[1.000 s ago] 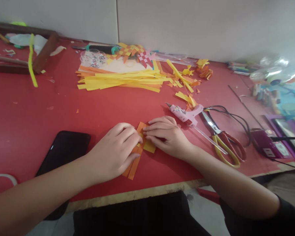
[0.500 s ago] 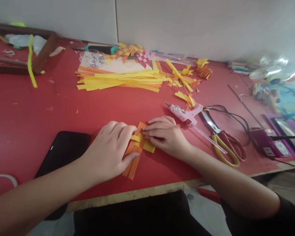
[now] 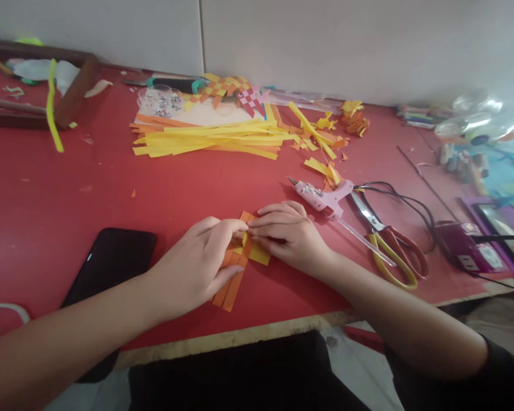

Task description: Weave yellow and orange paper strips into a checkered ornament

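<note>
Orange and yellow paper strips [image 3: 234, 283], interlaced into a small woven piece, lie on the red tabletop between my hands. My left hand [image 3: 205, 257] comes in from the left, its index finger bent over a yellow strip at the weave and its thumb resting on the orange strips. Curled fingers of my right hand [image 3: 293, 234] press on the right side of the weave, near the fingertips of the left. Part of the woven piece is hidden under both hands.
Right of my hands lie a pink glue gun [image 3: 325, 200] and scissors [image 3: 383, 240]. A black phone [image 3: 111, 265] lies by my left forearm. Loose yellow strips [image 3: 214, 137] are piled behind. A brown wooden frame [image 3: 79, 91] stands at back left.
My left index finger has moved right, toward the right fingertips, folding the yellow strip that stuck out to the left. My right hand stays in place.
</note>
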Demonstrator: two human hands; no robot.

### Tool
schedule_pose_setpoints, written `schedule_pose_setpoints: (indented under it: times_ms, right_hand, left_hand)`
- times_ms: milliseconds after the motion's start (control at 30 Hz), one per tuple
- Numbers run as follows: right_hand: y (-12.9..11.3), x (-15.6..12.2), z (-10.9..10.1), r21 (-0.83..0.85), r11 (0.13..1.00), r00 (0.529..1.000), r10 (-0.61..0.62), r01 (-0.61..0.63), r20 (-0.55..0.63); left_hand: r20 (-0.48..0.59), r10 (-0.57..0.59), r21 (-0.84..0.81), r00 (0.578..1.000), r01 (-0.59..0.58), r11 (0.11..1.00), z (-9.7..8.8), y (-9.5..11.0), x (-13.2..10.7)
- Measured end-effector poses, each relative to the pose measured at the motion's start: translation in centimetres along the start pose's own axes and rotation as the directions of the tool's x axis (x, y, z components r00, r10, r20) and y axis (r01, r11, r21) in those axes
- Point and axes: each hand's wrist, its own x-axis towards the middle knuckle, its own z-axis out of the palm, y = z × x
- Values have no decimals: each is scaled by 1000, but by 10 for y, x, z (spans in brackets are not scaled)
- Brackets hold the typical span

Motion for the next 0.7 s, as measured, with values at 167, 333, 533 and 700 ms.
schedule_pose_setpoints:
  times_ms: [167, 333, 533, 700]
  right_hand:
    - [1, -1, 1, -2, 1000, 999, -30, 30, -22]
    - [1, -2, 1, 12, 1000, 999, -29, 29, -28]
    - [0, -2, 0, 22, 1000, 1000, -11, 11, -15]
    - [0, -2, 0, 10, 1000, 1000, -7, 7, -8]
  left_hand:
    - [-17, 38, -2, 999, -38, 999, 1, -1, -2]
    - [-45, 108, 64, 993, -105, 992, -1, 3, -2]
    - [-14, 200, 168, 980, -195, 966, -2, 5, 1]
    - [-34, 335, 351, 942, -302, 886, 0, 6, -2]
